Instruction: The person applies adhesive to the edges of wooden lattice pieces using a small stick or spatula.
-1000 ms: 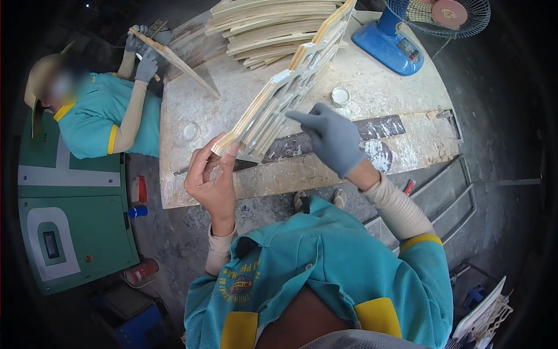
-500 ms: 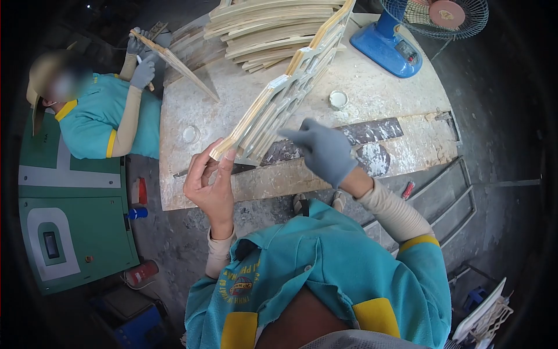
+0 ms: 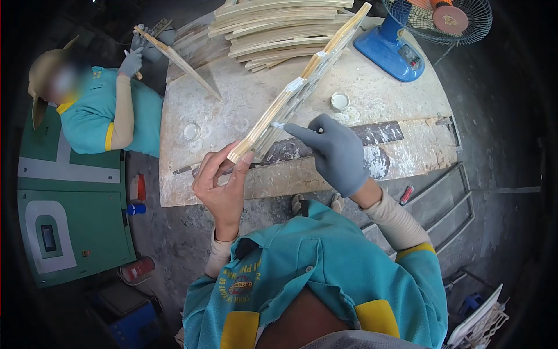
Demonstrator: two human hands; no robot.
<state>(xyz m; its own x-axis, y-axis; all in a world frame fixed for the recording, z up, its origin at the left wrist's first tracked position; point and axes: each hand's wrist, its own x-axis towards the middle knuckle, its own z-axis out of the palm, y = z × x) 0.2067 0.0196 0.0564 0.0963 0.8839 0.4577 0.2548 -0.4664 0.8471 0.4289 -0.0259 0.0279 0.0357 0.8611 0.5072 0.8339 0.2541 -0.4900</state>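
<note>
A long slatted wooden piece (image 3: 296, 86) is tilted up over the table, with white patches along its edge. My bare left hand (image 3: 224, 180) grips its lower end between thumb and fingers. My right hand (image 3: 337, 152), in a grey glove, points its index finger at the side of the piece near its lower part. White paste shows at that fingertip. The other gloved fingers are curled round a small dark-tipped thing that I cannot make out. An open jar of white paste (image 3: 339, 102) stands on the worktable (image 3: 226, 125), beyond my right hand.
Curved wooden slats (image 3: 279, 29) are stacked at the back. A blue fan (image 3: 389, 52) stands at the back right. On the left a co-worker (image 3: 96, 110) holds another wooden piece (image 3: 180, 61). Another round container (image 3: 191, 131) is at the table's left. A metal frame (image 3: 447, 215) lies on the floor.
The wooden piece has turned more edge-on and shifted slightly right with my left hand. My right hand has moved a little right, its fingertip now at the piece.
</note>
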